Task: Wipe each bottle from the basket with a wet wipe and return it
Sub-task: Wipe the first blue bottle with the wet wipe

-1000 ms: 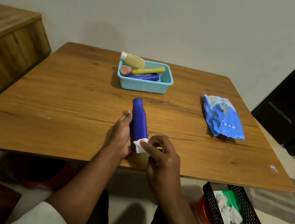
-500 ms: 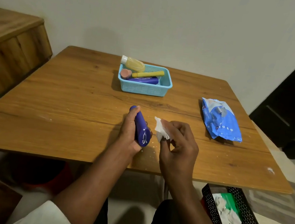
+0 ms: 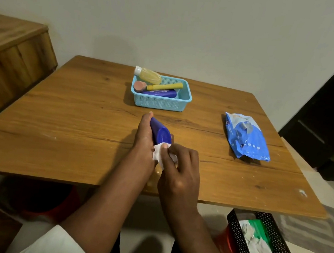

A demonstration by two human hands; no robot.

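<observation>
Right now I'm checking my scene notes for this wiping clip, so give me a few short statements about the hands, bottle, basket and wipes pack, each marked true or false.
1. The left hand grips the blue bottle. True.
2. The right hand is empty. False: it pinches a white wet wipe against the bottle's near end.
3. The light blue basket holds several items. True.
4. The blue wipes pack lies inside the basket. False: it lies on the table, right of the basket.
5. The blue bottle stands upright on the table. False: it is tilted in the hand.
</observation>
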